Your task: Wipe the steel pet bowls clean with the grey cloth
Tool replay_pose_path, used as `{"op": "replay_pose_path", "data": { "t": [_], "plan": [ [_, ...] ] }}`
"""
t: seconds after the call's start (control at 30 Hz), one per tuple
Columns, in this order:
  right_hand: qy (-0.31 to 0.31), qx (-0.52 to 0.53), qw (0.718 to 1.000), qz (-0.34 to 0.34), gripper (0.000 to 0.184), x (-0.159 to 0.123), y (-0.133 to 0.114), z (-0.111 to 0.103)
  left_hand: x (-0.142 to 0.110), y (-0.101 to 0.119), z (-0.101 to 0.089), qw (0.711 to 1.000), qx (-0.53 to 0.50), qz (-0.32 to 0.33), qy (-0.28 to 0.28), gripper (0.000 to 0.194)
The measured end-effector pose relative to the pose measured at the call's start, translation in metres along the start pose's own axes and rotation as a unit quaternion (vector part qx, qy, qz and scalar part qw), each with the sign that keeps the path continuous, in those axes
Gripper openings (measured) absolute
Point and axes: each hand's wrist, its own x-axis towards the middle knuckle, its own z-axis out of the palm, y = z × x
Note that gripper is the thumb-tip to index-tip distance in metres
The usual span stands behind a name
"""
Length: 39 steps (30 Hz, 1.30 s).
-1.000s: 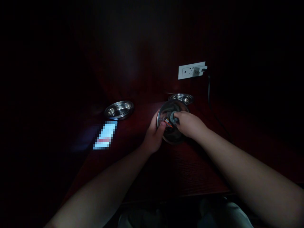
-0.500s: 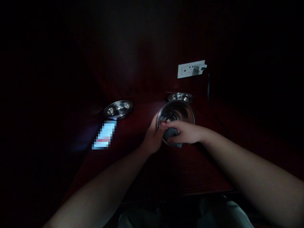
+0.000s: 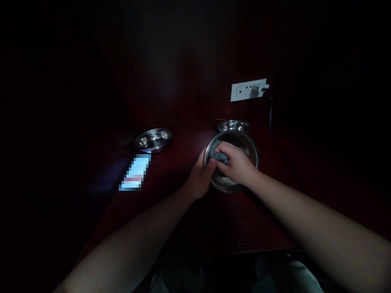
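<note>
A deep stainless steel bowl (image 3: 252, 152) is tilted with its mouth toward me above the dark red table. My left hand (image 3: 200, 177) grips its left side, thumb over the rim and fingers behind the wall. Inside the bowl, my right hand (image 3: 235, 162) is closed on a grey-green checked cloth (image 3: 220, 156), pressed against the inner left wall. Part of the cloth is hidden under the fingers. The bowl's bottom is mostly covered by my right hand.
A shallow steel bowl (image 3: 153, 140), seemingly stacked, sits at the left. Below it lies a lit, blurred-out phone-like screen (image 3: 136, 173). Another steel dish (image 3: 233, 126) stands behind the held bowl. A wall socket (image 3: 249, 90) has a plug and a dark cable (image 3: 271, 118) hanging down.
My right hand and the cloth have moved from the bowl's near lower rim up to its inner left wall. The bowl has shifted slightly to the right; my left hand keeps its hold.
</note>
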Motion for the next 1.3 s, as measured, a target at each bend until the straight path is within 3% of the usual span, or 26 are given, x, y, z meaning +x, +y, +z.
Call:
{"op": "replay_pose_path", "data": {
  "t": [0.27,0.43,0.6,0.8,0.97,1.1,1.3],
  "plan": [
    [0.001,-0.206,0.977,0.059,0.01,0.007,0.005,-0.009,0.001,0.002,0.0,1.0,-0.016,-0.003,0.023,0.045],
    [-0.069,-0.311,0.94,0.124,0.022,0.009,0.007,-0.011,0.001,-0.002,-0.002,0.997,-0.007,0.007,0.072,0.048],
    [-0.177,-0.327,0.915,0.157,0.026,0.006,0.012,-0.01,0.002,-0.004,-0.004,0.996,0.016,0.038,0.077,0.052],
    [-0.266,-0.241,0.922,0.143,0.011,0.006,0.006,-0.015,0.0,-0.005,-0.006,0.993,0.072,0.051,0.085,0.05],
    [-0.33,-0.001,0.94,0.091,0.009,0.0,0.002,-0.019,-0.002,-0.007,-0.007,0.991,0.093,0.07,0.066,0.051],
    [-0.3,0.131,0.944,0.04,0.014,-0.003,0.0,-0.016,-0.002,-0.006,-0.006,0.992,0.079,0.086,0.044,0.051],
    [-0.193,0.17,0.966,0.004,0.012,-0.003,-0.012,-0.009,-0.002,-0.001,-0.004,0.995,0.052,0.081,0.029,0.049]
  ]
}}
